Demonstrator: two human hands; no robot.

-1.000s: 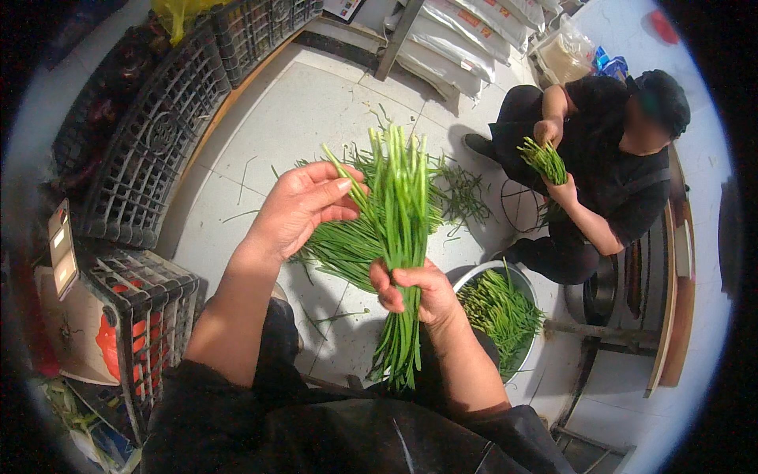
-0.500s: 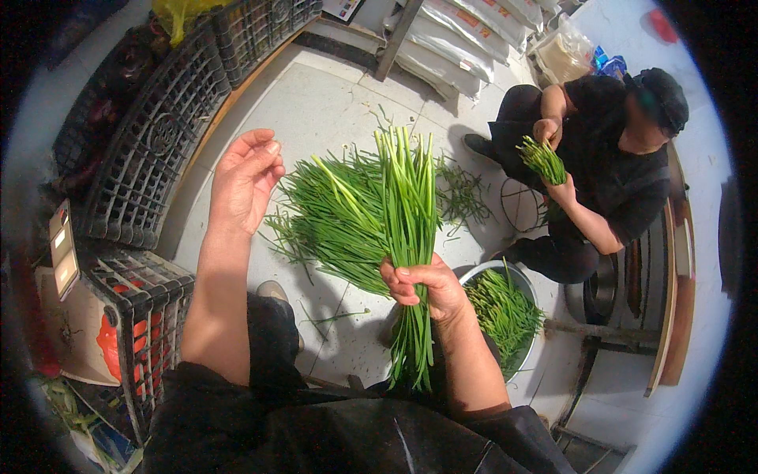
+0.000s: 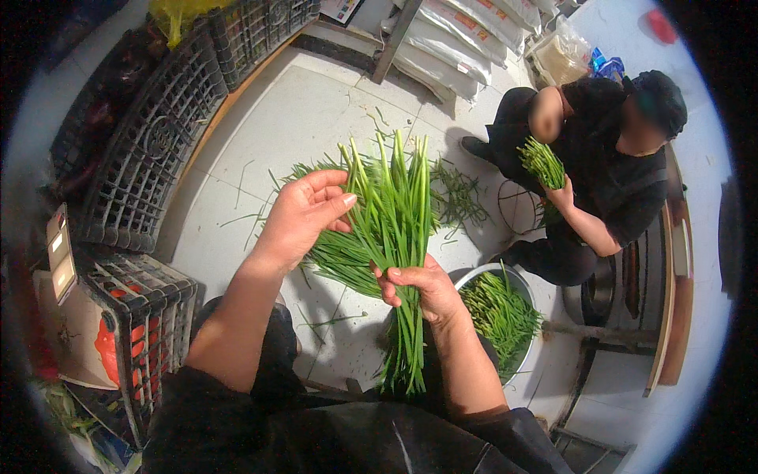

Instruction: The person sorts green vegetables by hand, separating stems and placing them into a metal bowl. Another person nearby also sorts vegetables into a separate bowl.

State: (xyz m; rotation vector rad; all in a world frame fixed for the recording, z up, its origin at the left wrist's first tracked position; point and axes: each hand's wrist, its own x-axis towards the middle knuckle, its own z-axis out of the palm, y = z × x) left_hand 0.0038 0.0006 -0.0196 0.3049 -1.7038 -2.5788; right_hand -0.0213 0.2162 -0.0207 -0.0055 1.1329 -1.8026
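A loose bunch of green garlic chives stands upright in front of me, pale stem ends up and leaf tips hanging below. My right hand is closed around its lower middle. At the bunch's upper left is my left hand, its thumb and fingers apart and their tips close against the stems. Nothing can be seen held in it. Behind the bunch, partly hidden, a pile of chives lies on the floor. More chives fill a metal basin by my right forearm.
At the right a crouching person in black holds another bunch. Black plastic crates line the left, and a crate with red contents stands near my left elbow. White sacks are stacked at the back. Loose trimmings litter the floor.
My left hand has moved right, to the bunch, and its fingers have spread. The chives' upper ends have fanned out to the left. The other person's upper hand has moved up off their bunch.
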